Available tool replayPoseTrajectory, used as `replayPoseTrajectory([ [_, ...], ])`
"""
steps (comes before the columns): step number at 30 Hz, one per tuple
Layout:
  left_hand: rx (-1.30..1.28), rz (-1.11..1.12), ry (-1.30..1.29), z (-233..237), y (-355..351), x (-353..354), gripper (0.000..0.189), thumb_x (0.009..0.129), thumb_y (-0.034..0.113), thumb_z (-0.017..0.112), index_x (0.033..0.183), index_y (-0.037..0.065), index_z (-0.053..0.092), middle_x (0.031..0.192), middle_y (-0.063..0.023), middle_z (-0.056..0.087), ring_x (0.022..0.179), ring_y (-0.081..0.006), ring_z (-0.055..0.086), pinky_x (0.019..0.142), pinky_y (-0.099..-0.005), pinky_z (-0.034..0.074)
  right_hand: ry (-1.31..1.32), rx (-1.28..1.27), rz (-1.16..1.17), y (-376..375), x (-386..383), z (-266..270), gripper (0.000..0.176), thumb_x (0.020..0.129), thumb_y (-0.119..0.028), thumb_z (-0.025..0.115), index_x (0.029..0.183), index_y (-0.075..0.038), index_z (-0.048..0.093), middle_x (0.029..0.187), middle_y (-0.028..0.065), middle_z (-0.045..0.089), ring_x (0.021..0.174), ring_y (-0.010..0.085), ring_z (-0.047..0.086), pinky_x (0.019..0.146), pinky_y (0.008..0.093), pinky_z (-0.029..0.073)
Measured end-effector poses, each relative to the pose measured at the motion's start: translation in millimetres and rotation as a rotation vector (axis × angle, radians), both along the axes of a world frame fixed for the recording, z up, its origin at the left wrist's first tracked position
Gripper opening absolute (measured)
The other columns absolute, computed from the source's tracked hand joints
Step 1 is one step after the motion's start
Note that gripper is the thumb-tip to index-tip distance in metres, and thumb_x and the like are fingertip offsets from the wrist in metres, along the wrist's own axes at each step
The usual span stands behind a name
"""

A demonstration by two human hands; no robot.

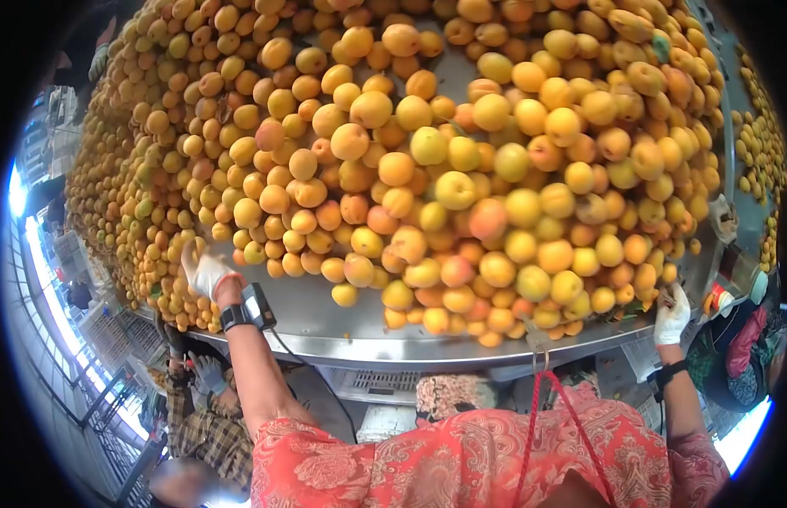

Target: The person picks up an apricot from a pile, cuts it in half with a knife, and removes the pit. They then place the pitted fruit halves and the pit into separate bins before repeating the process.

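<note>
Apricots, yellow to orange with some reddish ones, lie heaped over a metal table. On the left, my left hand in a white glove reaches into the heap; its slightly blurred fingers look apart, touching or just over the apricots, with nothing clearly held. My right hand, also gloved in white, is at the right front edge of the heap. Its fingers are bent together beside small apricots and leaves, and what they hold, if anything, is hidden. Both wrists wear dark bands.
A person in a checked shirt is at lower left, with a grey-gloved hand. A white crate sits below the table edge. From a black device at my left wrist hangs a cable. More apricots lie beyond the right divider.
</note>
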State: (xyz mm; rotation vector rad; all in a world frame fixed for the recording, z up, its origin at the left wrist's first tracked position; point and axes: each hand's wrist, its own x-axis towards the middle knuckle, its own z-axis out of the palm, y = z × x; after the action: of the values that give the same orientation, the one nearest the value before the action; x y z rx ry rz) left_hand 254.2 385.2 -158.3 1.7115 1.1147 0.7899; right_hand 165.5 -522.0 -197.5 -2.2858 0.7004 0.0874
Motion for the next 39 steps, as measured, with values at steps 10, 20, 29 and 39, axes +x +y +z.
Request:
replayPoseTrajectory([
  [10,-0.053,-0.238,-0.057,-26,11,78,0.053,0.087,-0.011,0.046,0.134,0.01,0.058,0.131,-0.0124,0.059,0.108,-0.0231,0.063,0.094,-0.0354,0.054,0.148,-0.346,0.228,-10,1,14,0.034,0.09,0.004,0.061,0.125,0.005,0.062,0.111,0.0103,0.069,0.098,0.0162,0.065,0.086,0.0261,0.05],
  [20,-0.452,-0.601,-0.1,3,-165,123,0.045,0.089,-0.005,0.057,0.133,0.004,0.056,0.122,-0.0149,0.063,0.099,-0.0223,0.066,0.084,-0.0352,0.059,0.049,-0.543,0.407,66,37,52,0.031,0.073,0.004,0.064,0.104,0.001,0.064,0.093,0.0207,0.065,0.089,0.0399,0.064,0.08,0.0418,0.05],
  [29,-0.655,-0.921,-0.14,31,-344,194,0.045,0.09,-0.005,0.053,0.134,0.002,0.055,0.117,-0.0083,0.066,0.102,-0.0161,0.065,0.082,-0.029,0.057,0.068,-0.489,0.421,88,56,77,0.013,0.073,0.0,0.064,0.084,-0.003,0.057,0.077,0.0201,0.058,0.077,0.0434,0.058,0.069,0.0483,0.045],
  [39,0.887,-1.002,-0.142,112,-220,361,0.049,0.086,-0.003,0.059,0.133,0.01,0.062,0.1,-0.0064,0.07,0.073,-0.0099,0.061,0.065,-0.0244,0.051,0.08,-0.522,0.421,78,51,68,0.012,0.075,0.001,0.063,0.086,0.0,0.057,0.077,0.0222,0.057,0.078,0.0451,0.057,0.069,0.0485,0.044],
])
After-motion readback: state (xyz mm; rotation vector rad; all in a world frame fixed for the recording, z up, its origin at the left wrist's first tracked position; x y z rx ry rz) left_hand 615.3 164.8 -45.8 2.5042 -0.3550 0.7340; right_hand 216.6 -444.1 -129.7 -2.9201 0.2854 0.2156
